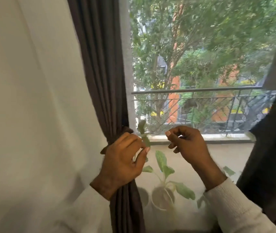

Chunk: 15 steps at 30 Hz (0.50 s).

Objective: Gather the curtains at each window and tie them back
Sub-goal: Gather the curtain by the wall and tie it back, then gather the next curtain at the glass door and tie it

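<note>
Cinching the tieback on the dark curtain

Left hand (pixel 122 158) pinches a thin sheer strip (pixel 144 140); right hand (pixel 186 142), half-curled, holds nothing clearly visible. The gathered dark curtain (pixel 103 81) sits just behind the left grip; pull both ends evenly to snug the knot (pixel 127 130).

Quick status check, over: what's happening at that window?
Left hand pinching sheer leaf-print curtain. Right hand curled, empty. Dark curtain gathered, tied. Nothing in the way.

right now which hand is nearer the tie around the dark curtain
Left. The left hand is against the tie on the gathered dark curtain; the right hand is off to its right, before the window sill.
</note>
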Each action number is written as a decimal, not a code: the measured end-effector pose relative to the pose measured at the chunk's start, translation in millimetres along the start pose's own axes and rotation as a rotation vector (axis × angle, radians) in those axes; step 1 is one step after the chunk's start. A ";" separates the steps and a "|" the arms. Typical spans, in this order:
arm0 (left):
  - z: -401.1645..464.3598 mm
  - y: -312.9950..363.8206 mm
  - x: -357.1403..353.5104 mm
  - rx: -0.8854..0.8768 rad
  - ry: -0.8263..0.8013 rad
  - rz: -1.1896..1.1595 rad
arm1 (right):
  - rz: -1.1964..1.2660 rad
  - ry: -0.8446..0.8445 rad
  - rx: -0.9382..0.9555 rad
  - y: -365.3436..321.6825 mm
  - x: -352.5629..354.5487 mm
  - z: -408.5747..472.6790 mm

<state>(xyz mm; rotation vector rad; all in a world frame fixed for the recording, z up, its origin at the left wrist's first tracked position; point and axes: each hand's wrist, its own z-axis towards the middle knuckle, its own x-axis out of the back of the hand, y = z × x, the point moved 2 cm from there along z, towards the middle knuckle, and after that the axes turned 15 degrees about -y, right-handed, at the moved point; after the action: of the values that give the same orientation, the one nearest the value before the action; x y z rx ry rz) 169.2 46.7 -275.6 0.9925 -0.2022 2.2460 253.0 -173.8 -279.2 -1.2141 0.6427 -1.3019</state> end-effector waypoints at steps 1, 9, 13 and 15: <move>13.3 8.9 -10.5 -0.030 -0.005 -0.009 | 0.000 0.016 0.003 1.8 17.8 -3.0; 133.5 98.7 -102.4 -0.126 0.081 -0.054 | -0.154 0.112 0.055 3.0 191.4 -17.4; 205.7 152.1 -134.3 -0.155 0.127 -0.096 | -0.159 0.126 0.133 -14.2 271.9 -29.8; 246.0 174.1 -143.3 -0.172 0.136 -0.104 | -0.143 0.121 0.160 -28.8 308.5 -38.7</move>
<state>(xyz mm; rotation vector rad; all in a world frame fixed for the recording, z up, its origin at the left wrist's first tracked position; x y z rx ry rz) 277.8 -255.2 -183.7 0.7406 -0.2725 2.1516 277.0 -470.5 -184.9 -1.0715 0.5343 -1.5260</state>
